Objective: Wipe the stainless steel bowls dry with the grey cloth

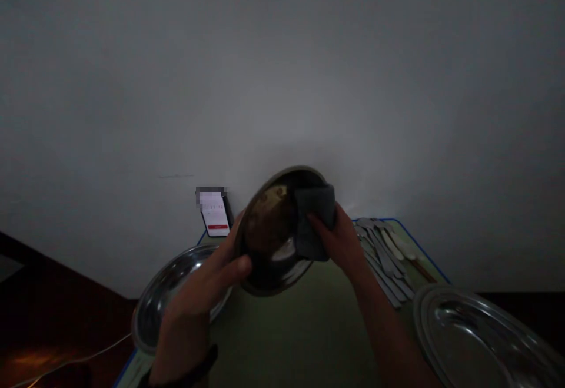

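A shiny metal bowl (269,223) is held up tilted above the table, its inside facing me. My left hand (212,282) is closed on the bowl's left rim, with the thumb over the edge and the other fingers hidden behind. My right hand (338,238) grips a folded dark grey cloth (315,217). The cloth lies against the right side of the bowl's inside and rim. Another metal bowl (154,299) stands on the table, partly hidden behind my left forearm.
A phone (216,214) with a lit screen leans against the wall at the back left. Several spoons, forks and knives (384,252) lie at the right. Stacked oval metal trays (468,341) sit at the front right. The green table (291,341) has a blue edge. A white cable (88,357) runs at the lower left.
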